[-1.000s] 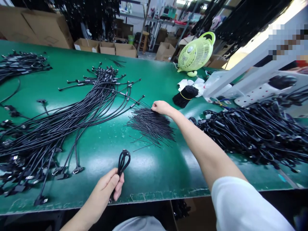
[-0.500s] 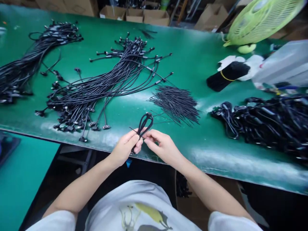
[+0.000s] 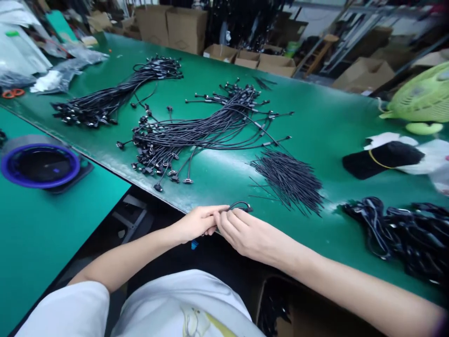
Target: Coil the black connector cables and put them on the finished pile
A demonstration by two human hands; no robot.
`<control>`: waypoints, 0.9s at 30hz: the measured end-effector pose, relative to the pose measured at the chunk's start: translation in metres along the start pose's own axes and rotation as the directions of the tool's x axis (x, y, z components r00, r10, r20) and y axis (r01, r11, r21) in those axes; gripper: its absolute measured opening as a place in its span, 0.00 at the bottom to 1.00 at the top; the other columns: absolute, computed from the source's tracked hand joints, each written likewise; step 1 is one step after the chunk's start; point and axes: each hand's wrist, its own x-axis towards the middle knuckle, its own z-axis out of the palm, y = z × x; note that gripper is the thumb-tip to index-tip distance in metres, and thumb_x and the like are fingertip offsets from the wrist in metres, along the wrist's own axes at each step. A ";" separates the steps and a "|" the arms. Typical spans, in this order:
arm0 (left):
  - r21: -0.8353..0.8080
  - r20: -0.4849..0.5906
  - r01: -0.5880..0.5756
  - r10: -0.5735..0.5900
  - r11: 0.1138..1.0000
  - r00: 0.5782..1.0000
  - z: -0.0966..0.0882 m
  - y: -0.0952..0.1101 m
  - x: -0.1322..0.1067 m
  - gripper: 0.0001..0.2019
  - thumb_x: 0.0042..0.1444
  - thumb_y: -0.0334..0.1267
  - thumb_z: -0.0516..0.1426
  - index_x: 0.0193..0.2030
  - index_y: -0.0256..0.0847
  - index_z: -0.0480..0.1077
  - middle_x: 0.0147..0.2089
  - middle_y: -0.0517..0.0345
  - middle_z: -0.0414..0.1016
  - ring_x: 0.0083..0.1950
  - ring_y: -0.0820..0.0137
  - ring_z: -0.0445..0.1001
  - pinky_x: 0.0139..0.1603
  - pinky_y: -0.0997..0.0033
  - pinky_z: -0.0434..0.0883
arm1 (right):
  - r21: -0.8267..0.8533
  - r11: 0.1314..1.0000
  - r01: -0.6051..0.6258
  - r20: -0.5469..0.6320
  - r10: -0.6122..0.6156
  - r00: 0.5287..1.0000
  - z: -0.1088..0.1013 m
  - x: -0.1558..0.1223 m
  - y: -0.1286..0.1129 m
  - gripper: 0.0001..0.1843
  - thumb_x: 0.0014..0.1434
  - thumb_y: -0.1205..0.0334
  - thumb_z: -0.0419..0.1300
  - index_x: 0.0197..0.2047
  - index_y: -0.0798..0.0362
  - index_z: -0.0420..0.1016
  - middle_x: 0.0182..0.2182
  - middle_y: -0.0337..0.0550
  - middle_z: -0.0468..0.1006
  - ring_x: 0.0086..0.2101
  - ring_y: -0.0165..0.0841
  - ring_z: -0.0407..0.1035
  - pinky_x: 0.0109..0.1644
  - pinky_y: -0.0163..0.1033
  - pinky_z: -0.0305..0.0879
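Note:
Near the front edge of the green table, my left hand (image 3: 197, 223) is closed round a coiled black cable (image 3: 242, 205), whose loop sticks out to the right past the fingers. My right hand (image 3: 242, 230) lies against the left one, its fingers bent and pressed together at the cable's middle, covering most of it. Whether a tie is pinched in these fingers is hidden. Just beyond and to the right lies a pile of thin black ties (image 3: 291, 180). Behind my hands spreads a bundle of uncoiled black cables (image 3: 210, 124) with connectors at both ends.
Another cable bundle (image 3: 122, 91) lies at the back left. Coiled cables (image 3: 414, 234) are heaped at the right, near a black banded bundle (image 3: 382, 159) and a green fan (image 3: 421, 96). A purple-rimmed round container (image 3: 40, 164) stands on the left-hand table. Cardboard boxes (image 3: 187, 30) stand behind.
The view has swung left. My right hand has come over the cable against my left hand, and the cable's loop has tipped from upright to pointing right.

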 end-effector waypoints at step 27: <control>0.341 0.046 -0.427 0.439 0.837 0.898 -0.011 0.028 -0.028 0.26 0.65 0.52 0.47 0.32 0.38 0.80 0.37 0.53 0.67 0.40 0.68 0.69 0.51 0.66 0.66 | 0.616 0.476 -0.628 0.011 0.792 0.610 0.019 0.021 -0.016 0.16 0.68 0.65 0.50 0.27 0.52 0.65 0.22 0.37 0.66 0.26 0.29 0.60 0.31 0.34 0.54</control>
